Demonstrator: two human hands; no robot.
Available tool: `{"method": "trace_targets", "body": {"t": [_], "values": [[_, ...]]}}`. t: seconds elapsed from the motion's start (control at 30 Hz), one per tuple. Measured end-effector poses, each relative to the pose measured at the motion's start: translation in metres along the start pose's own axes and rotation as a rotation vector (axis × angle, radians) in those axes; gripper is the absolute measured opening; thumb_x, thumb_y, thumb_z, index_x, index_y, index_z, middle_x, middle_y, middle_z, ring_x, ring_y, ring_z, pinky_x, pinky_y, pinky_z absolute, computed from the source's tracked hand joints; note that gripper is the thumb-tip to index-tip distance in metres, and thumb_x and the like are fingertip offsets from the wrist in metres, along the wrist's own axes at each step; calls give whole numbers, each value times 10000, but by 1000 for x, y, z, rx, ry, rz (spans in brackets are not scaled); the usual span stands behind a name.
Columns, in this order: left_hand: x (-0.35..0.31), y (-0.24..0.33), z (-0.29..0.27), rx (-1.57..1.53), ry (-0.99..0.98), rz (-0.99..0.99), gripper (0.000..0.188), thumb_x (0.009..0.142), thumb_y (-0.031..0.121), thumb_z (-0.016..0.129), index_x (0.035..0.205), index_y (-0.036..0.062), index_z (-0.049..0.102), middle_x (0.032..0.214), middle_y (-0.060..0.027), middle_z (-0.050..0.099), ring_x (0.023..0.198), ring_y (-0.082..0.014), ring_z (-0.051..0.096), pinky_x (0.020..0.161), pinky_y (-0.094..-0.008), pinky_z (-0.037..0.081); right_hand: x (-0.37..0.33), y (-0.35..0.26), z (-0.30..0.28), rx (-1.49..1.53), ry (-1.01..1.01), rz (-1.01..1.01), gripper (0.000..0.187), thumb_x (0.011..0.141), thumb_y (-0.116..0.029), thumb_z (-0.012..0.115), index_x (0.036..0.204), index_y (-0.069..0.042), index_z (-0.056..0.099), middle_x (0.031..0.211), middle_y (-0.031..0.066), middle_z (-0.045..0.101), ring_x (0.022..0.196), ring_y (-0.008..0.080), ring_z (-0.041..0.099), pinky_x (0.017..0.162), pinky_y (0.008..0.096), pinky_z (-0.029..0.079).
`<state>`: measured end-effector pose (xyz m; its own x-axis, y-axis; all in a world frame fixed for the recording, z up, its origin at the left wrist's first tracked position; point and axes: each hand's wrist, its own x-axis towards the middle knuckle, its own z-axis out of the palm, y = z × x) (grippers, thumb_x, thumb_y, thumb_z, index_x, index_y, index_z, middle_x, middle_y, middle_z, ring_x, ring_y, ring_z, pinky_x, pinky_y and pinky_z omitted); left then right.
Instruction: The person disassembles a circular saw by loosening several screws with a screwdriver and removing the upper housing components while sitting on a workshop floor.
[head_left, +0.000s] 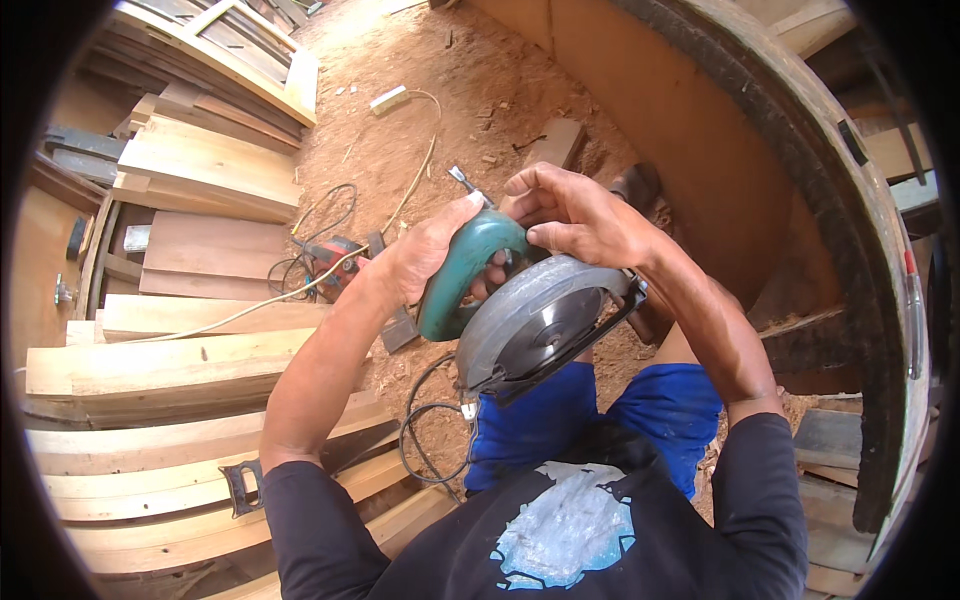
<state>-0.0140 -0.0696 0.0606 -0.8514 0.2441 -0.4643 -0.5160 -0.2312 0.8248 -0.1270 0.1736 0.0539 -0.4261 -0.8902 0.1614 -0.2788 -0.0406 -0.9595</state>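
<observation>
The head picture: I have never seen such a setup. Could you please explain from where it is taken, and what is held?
No robot here: a person works barehanded. A fisheye camera worn on the head looks down, so straight edges bend near the rim. The left hand grips a saw by its green handle; the right hand is at the saw's upper end, but I cannot tell whether it grips. On the reddish ground are a red tool and a white block; planks lie at the left.
</observation>
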Motion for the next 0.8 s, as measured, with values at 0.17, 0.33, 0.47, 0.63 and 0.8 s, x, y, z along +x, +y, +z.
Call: {"method": "trace_targets", "body": {"t": [0.17,0.33,0.47,0.63,0.8], "values": [[-4,-9,-8,32,-10,-53,723,1089,698,416,1187,42,703,952,-91,737,759,-179,715,669,-320,632,2,-10,6,-69,-18,26,530,992,23,679,1477,60,469,1306,236,701,1227,286,682,1036,404,547],[-9,-14,8,170,127,22,790,1096,728,350,1193,30,706,944,-70,727,760,-156,685,710,-313,610,5,-1,5,-29,-49,1,539,995,13,689,1488,47,475,1321,234,702,1218,287,690,1035,402,550],[-10,-15,12,289,183,121,843,1102,743,292,1206,18,712,938,-62,721,779,-140,673,728,-290,584,1,-1,4,-5,-44,-5,540,996,18,687,1491,45,474,1324,234,709,1215,282,696,1042,399,549],[4,-31,12,415,334,334,871,1111,739,207,1041,66,756,870,-62,729,712,-168,681,689,-334,597,0,2,0,58,-30,-1,559,992,5,696,1499,56,466,1314,228,725,1224,276,699,1052,395,549],[4,-24,9,415,310,325,878,1124,710,183,1030,48,753,885,-71,734,737,-170,681,655,-337,585,-2,1,-2,-32,-17,-16,576,990,-7,709,1507,56,462,1305,233,727,1217,278,703,1052,394,549]]}}
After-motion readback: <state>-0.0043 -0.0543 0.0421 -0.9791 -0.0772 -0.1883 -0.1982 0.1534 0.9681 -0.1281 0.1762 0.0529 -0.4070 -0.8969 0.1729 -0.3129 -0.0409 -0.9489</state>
